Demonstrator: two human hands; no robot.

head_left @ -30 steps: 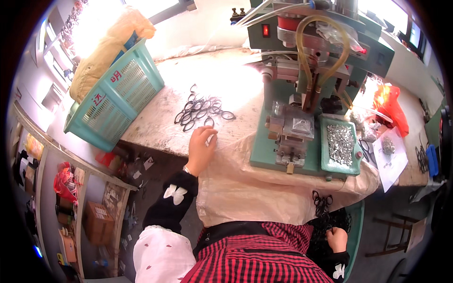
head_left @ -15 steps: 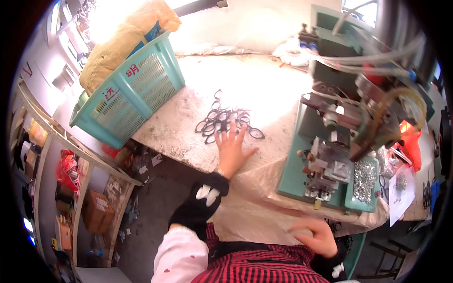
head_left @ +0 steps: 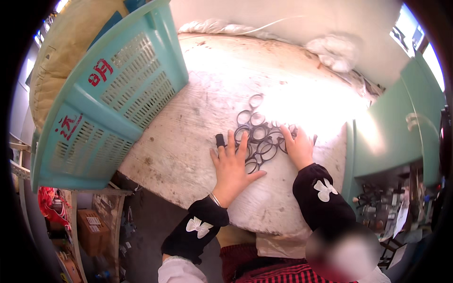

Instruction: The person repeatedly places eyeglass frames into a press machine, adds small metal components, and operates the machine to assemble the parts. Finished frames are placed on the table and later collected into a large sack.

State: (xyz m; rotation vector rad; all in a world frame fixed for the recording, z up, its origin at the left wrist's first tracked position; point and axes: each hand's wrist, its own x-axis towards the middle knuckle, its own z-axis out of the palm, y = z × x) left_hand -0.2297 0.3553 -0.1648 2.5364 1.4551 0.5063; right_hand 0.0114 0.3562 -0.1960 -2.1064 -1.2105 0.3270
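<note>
A loose pile of thin dark rings [head_left: 258, 133], several of them joined in pairs, lies on the pale worn tabletop [head_left: 188, 137]. Over the pile's left edge my left hand [head_left: 231, 167] rests, palm down with fingers spread, its index fingertip touching the nearest rings. A short black piece covers or lies at the tip of one of its fingers. My right hand [head_left: 299, 150] reaches to the right side of the pile, fingers extended and apart, touching the rings there. Neither hand grips anything that I can see. Glare washes out the rings just beyond my right hand.
A tall turquoise plastic basket [head_left: 141, 106] holding a yellowish sack [head_left: 63, 61] stands at the left. A green machine housing [head_left: 391, 137] rises at the right. White bundled plastic [head_left: 335, 52] lies against the back wall. Shelving with a cardboard box [head_left: 92, 231] is at lower left.
My right hand has come up from near my lap to the pile's right side. The view has turned right and closer; my left hand remains spread at the rings.
</note>
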